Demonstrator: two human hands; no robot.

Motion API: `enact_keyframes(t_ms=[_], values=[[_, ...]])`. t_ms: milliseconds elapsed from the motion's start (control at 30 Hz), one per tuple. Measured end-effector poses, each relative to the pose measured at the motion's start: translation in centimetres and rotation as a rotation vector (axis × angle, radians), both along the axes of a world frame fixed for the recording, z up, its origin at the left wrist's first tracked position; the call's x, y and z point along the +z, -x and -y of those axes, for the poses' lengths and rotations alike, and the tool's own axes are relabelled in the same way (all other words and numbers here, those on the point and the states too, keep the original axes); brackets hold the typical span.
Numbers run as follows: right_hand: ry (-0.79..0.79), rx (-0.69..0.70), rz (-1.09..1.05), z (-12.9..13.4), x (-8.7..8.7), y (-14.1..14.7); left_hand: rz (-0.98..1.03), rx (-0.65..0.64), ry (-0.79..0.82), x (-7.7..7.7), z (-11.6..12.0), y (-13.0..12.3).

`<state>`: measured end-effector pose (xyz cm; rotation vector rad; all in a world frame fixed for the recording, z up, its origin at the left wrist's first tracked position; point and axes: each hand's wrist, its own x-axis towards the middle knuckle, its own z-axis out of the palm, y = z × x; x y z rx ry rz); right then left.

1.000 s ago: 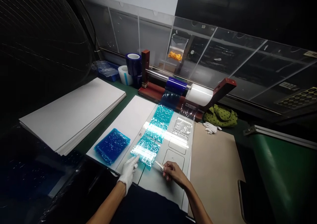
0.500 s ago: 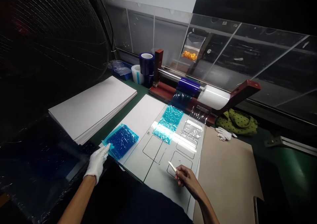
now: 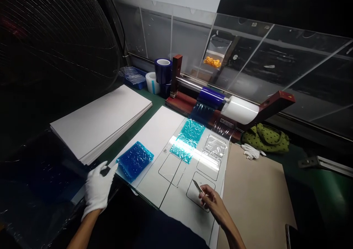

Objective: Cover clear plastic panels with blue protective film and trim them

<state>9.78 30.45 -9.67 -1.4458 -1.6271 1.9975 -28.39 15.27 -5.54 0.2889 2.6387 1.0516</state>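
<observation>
Two hands reach over a bench: the white-gloved left hand [image 3: 97, 190], fingers spread, possibly pinching a dark film scrap, sits just beside a crumpled blue plastic-film stack [image 3: 135, 160] on a flat white board [image 3: 157, 131]; the bare right hand [image 3: 216, 205] grips a slim metal-tipped tool [image 3: 198, 187] between closed fingers above a pale marked template sheet [image 3: 176, 190].

The single view comes from a camera worn on the person's head, above and behind the hands, facing forward and tilted down across the bench [image 3: 157, 101]. It sits close to the work: the left hand [image 3: 97, 190] and right hand [image 3: 216, 205] enter from the bottom edge, forearms reaching inward. The wide view also takes in the wire fan guard [image 3: 55, 47] at left and the clear acrylic screen [image 3: 248, 47] along the far side.
</observation>
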Motion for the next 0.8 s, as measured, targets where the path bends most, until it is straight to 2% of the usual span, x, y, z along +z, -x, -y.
enact_keyframes(t_ms=[100,167,300,367,467,567,667,800], values=[[-0.273,-0.008,0.183,-1.4,0.5,0.5,-0.278,-0.133,0.086,0.6,-1.0,-1.3],[-0.467,-0.015,0.293,-3.0,1.2,1.4,-0.297,-0.318,0.064,0.2,-3.5,-3.2],[-0.782,0.016,0.476,-7.2,2.8,4.6,-0.306,-0.890,0.115,-1.5,-11.5,-8.2],[-0.902,0.064,0.578,-9.4,3.3,6.5,-0.330,-1.007,0.130,-2.3,-15.8,-10.0],[-0.978,0.160,0.675,-12.4,3.3,9.0,-0.361,-1.053,0.177,-3.7,-20.9,-10.9],[-0.983,0.242,0.731,-15.0,2.6,11.2,-0.379,-1.054,0.240,-5.0,-23.9,-10.2],[-0.972,0.306,0.770,-17.1,1.6,13.2,-0.374,-1.060,0.270,-6.0,-25.1,-9.3],[-0.972,0.405,0.766,-18.8,0.4,15.7,-0.349,-1.046,0.307,-6.9,-25.4,-9.0]])
